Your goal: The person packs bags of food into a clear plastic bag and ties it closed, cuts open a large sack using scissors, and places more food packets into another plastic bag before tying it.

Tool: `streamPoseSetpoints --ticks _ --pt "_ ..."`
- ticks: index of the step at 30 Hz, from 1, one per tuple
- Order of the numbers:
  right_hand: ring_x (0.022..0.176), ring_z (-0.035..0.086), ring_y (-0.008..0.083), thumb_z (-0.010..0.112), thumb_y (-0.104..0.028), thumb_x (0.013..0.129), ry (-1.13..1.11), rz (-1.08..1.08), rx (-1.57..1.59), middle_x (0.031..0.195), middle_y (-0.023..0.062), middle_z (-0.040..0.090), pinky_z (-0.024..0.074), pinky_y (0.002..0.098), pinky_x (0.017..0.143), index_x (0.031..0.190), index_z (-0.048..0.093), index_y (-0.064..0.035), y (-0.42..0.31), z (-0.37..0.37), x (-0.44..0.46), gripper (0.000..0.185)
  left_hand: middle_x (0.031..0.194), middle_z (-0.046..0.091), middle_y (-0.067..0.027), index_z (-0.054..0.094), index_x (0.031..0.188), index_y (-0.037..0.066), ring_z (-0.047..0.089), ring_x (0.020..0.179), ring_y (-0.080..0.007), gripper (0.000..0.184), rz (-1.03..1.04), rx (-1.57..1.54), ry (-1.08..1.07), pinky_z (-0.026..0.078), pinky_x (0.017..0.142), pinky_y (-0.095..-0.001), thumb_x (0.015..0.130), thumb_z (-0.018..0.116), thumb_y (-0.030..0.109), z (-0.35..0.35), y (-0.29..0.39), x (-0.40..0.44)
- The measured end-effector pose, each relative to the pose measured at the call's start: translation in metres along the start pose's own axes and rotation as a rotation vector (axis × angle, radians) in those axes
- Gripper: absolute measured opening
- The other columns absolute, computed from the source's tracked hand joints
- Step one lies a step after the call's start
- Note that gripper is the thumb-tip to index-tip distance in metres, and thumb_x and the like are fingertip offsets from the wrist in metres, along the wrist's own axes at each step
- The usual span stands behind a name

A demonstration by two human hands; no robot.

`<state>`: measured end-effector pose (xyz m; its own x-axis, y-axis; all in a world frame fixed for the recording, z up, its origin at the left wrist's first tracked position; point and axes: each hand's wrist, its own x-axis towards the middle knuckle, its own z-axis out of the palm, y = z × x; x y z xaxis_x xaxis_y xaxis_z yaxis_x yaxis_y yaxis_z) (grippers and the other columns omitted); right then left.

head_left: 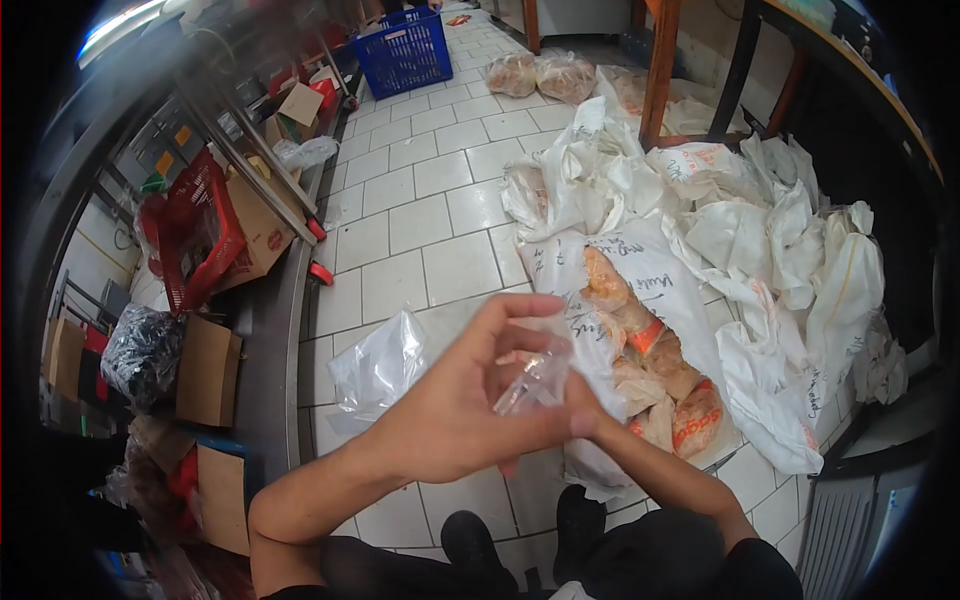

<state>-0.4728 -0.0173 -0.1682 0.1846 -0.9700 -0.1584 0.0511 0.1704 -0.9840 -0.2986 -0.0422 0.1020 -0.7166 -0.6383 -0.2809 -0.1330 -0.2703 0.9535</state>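
My left hand [460, 400] is in the middle of the view, its fingers curled around a crumpled piece of clear plastic [535, 385]. Behind it my right hand [580, 400] is mostly hidden, so its fingers and grip do not show clearly. Just beyond my hands lies a large white sack [560, 265] with handwriting on it, torn open along its right side. Packed items in clear wrapping with orange print [697, 418] show through the opening. A clear plastic bag [380, 365] lies flat on the tiles left of my hands.
More white sacks [740, 230] are heaped at the right beside a wooden-legged table [660, 75]. Two filled clear bags [566, 77] and a blue crate [404, 55] stand farther ahead. At left are a metal rack [297, 370], a red crate [205, 225] and cardboard boxes [208, 370].
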Motion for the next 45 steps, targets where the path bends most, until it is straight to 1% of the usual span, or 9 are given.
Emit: streamPoseSetpoints --ticks 4,6,9,17,20,30,36,42,45 --pt "0.107 0.062 0.0215 0.064 -0.022 0.092 -0.115 -0.256 -0.525 0.116 0.0179 0.064 0.0502 0.0334 0.09 0.131 0.053 0.0012 -0.003 0.011 -0.008 0.047 0.124 0.052 -0.0164 0.037 0.137 0.007 0.06 0.09 -0.0122 0.065 0.108 -0.23 0.291 0.047 0.044 -0.0181 0.081 0.071 0.001 -0.022 -0.013 0.004" --pt "0.097 0.065 0.0188 0.064 -0.023 0.091 -0.115 0.006 -0.268 0.099 0.0144 0.068 0.0523 0.0326 0.08 0.104 0.066 0.0014 -0.002 -0.021 -0.022 0.027 0.124 0.051 -0.0157 0.04 0.133 0.007 0.061 0.087 -0.0123 0.062 0.079 -0.283 0.406 0.045 0.045 -0.0208 0.082 0.074 0.007 -0.045 -0.011 -0.007" --pt "0.077 0.067 0.0181 0.066 -0.017 0.089 0.333 0.058 -0.398 0.08 0.0081 0.07 0.0541 0.0321 0.073 0.087 0.068 -0.0012 0.041 -0.1 -0.038 0.016 0.125 0.055 -0.0186 0.043 0.13 0.006 0.06 0.079 -0.0102 0.05 0.253 -0.344 0.51 0.045 0.045 -0.0201 0.087 0.067 0.008 -0.083 -0.016 -0.03" --pt "0.114 0.054 0.039 0.078 -0.045 0.071 0.616 0.312 -1.454 0.128 0.0278 0.049 0.0443 0.045 0.097 0.132 0.05 -0.0075 0.123 -0.167 -0.11 0.077 0.134 0.047 -0.0253 0.036 0.133 0.005 0.063 0.082 -0.016 0.055 0.446 -0.325 0.408 0.054 0.051 -0.023 0.086 0.065 0.007 -0.104 -0.021 -0.028" --pt "0.119 0.052 0.0384 0.079 -0.044 0.071 0.559 0.604 -0.81 0.131 0.0302 0.045 0.0434 0.0435 0.101 0.138 0.046 -0.0066 0.101 -0.164 -0.096 0.083 0.136 0.044 -0.0239 0.034 0.135 0.005 0.062 0.086 -0.0155 0.067 0.292 -0.295 0.426 0.056 0.052 -0.024 0.079 0.071 -0.003 -0.114 -0.047 0.002" --pt "0.127 0.047 0.0406 0.09 -0.047 0.044 0.437 0.672 -1.074 0.136 0.0297 0.041 0.0435 0.044 0.103 0.142 0.032 0.0049 0.102 -0.147 -0.074 0.125 0.135 0.041 -0.0183 0.028 0.14 0.007 0.059 0.096 -0.0178 0.083 0.18 -0.015 0.239 0.058 0.057 -0.0269 0.075 0.078 -0.003 -0.129 -0.058 0.025" --pt "0.121 0.051 0.0369 0.092 -0.046 0.041 0.38 0.632 -0.973 0.13 0.0242 0.048 0.0453 0.041 0.1 0.132 0.04 0.0048 0.105 -0.172 -0.08 0.116 0.128 0.047 -0.0177 0.027 0.146 0.008 0.06 0.098 -0.0234 0.099 0.163 0.917 0.45 0.057 0.065 -0.0292 0.065 0.082 -0.003 -0.118 -0.049 0.008" --pt "0.096 0.061 0.0226 0.088 -0.043 0.061 0.513 0.69 -0.419 0.105 0.0111 0.06 0.0481 0.03 0.089 0.119 0.054 0.0023 0.09 -0.167 -0.093 0.081 0.083 0.062 -0.0174 0.04 0.136 0.005 0.063 0.076 -0.0354 0.077 -0.122 1.218 0.569 0.051 0.068 -0.0412 0.071 0.081 0.009 -0.13 -0.049 -0.017" --pt "0.108 0.058 0.0219 0.081 -0.044 0.075 0.538 0.58 -0.317 0.119 0.0141 0.059 0.0482 0.0309 0.091 0.132 0.048 0.0037 0.136 -0.179 -0.074 0.081 0.069 0.063 -0.0139 0.045 0.13 0.004 0.06 0.055 -0.0252 0.057 -0.125 1.089 0.454 0.048 0.058 -0.0353 0.081 0.074 0.013 -0.123 -0.047 -0.015"
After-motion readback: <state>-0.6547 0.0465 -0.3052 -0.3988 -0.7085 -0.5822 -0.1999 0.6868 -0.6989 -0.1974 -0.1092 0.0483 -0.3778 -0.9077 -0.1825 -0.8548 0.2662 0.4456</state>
